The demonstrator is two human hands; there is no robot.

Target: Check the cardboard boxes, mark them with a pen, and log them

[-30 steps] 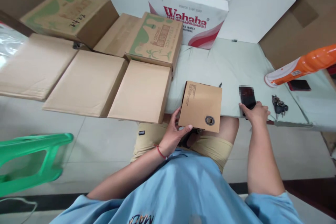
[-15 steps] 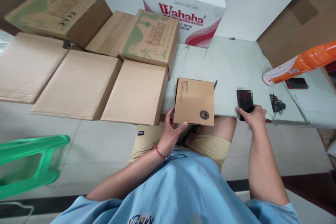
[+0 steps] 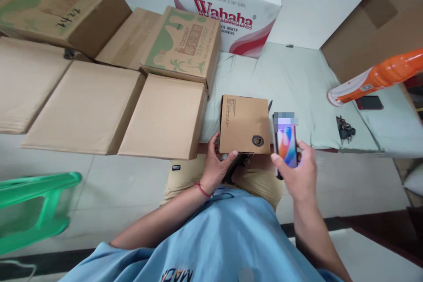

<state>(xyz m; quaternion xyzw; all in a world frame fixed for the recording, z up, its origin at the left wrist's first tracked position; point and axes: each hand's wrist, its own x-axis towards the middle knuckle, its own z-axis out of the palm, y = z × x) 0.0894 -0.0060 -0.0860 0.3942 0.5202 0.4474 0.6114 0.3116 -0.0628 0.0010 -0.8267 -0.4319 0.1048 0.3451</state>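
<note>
My right hand (image 3: 299, 169) grips a smartphone (image 3: 287, 145) with a lit, colourful screen, raised just right of a small brown cardboard box (image 3: 243, 119). Part of the screen's top is blurred out. My left hand (image 3: 216, 165) holds that box at its near left corner, thumb along the front edge and fingers on the left side. Small print and a dark round mark show on the box top. The box lies at the table's front edge; a dark pointed object (image 3: 270, 105) sticks out behind its right side.
Larger cartons (image 3: 165, 114) fill the left of the table (image 3: 291, 70), with a white Wahaha carton (image 3: 231, 17) behind. On the right are an orange bottle (image 3: 370, 77), keys (image 3: 345, 128) and a dark flat device (image 3: 370, 102). A green stool (image 3: 49, 211) stands at lower left.
My right hand has lifted the phone off the table and brought it left, near the small box. Its screen has lit up. My left hand has stayed on the box.
</note>
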